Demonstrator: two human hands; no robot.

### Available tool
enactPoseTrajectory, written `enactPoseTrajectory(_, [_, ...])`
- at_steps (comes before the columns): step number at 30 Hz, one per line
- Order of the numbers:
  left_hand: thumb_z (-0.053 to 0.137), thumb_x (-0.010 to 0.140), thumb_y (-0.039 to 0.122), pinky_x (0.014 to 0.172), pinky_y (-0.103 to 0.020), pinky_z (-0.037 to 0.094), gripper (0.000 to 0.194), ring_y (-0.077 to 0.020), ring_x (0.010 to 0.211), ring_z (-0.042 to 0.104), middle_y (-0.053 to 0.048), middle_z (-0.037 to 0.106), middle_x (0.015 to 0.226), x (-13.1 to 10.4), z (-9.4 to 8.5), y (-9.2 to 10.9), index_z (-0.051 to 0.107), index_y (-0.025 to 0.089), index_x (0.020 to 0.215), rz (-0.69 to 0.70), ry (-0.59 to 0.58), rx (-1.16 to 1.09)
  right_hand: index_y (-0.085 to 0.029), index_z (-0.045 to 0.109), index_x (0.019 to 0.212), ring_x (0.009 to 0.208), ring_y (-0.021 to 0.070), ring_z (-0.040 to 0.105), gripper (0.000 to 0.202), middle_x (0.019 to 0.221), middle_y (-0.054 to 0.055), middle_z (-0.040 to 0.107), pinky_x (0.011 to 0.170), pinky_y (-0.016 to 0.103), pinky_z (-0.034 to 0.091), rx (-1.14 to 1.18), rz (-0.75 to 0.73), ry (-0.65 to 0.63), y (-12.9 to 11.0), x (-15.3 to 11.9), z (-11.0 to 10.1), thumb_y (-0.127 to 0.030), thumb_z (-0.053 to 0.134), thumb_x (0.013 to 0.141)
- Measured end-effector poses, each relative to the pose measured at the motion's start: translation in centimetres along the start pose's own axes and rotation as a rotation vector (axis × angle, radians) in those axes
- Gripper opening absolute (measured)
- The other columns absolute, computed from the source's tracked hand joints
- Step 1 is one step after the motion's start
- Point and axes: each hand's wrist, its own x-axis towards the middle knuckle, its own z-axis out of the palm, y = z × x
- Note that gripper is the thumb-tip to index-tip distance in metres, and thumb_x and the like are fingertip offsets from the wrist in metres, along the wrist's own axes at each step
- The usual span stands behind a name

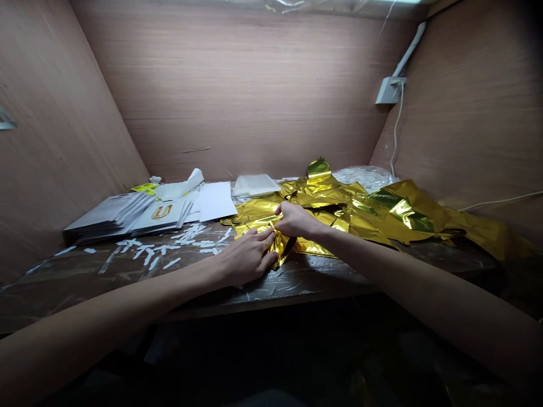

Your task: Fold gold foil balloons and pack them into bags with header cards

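Near the front edge of the table, both hands work on a flat, crumpled gold foil balloon [280, 244]. My left hand [248, 257] comes in from the left, its thumb and fingers closed on the foil's near end. Just above and to the right, my right hand [294, 220] is curled with its fingers pinching a fold of the same foil; its fingertips are partly hidden. A heap of flat gold foil balloons [365, 212] spreads behind and to the right of the hands, overlapping one another.
Stacks of white paper packets [110, 212] stand at the left, one card bearing a gold letter U [162, 212]. White strips [148, 251] lie scattered in front. Clear plastic sleeves [257, 185] sit at the back. Wooden panels enclose the table; a socket box [390, 90] with a cable hangs right.
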Motion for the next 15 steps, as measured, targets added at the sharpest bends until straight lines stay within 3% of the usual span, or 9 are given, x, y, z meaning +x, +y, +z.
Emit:
enactPoseTrajectory(4, [0.038,0.106,0.034,0.105,-0.043,0.044,0.039,-0.0268,0.113,0.065,-0.014,0.068,0.129,0.0,-0.1,0.1,0.065,0.013,0.126,0.011,-0.001,0.001,-0.012,0.068,0.119,0.097,0.0285,0.068,0.057,0.102,0.014,0.073,0.069,0.030,0.049,0.061,0.060,0.027,-0.3,0.7,0.4,-0.025,0.081,0.065])
enactPoseTrajectory(10, [0.038,0.107,0.032,0.107,-0.044,0.043,0.037,-0.0264,0.119,0.063,-0.012,0.064,0.138,0.0,-0.1,0.1,0.064,0.017,0.129,0.022,0.007,-0.014,-0.013,0.073,0.103,0.077,0.0232,0.068,0.042,0.081,0.007,0.073,0.061,0.027,0.048,0.203,0.132,0.015,0.7,2.2,1.3,-0.025,0.083,0.064])
enactPoseTrajectory(15, [0.040,0.106,0.031,0.107,-0.044,0.044,0.035,-0.0261,0.115,0.065,-0.012,0.067,0.133,-0.2,0.0,-0.2,0.068,0.018,0.122,0.014,0.040,-0.056,-0.015,0.072,0.107,0.087,0.0226,0.068,0.046,0.092,0.008,0.073,0.068,0.027,0.049,0.146,0.136,0.091,0.1,2.3,1.3,-0.022,0.082,0.062])
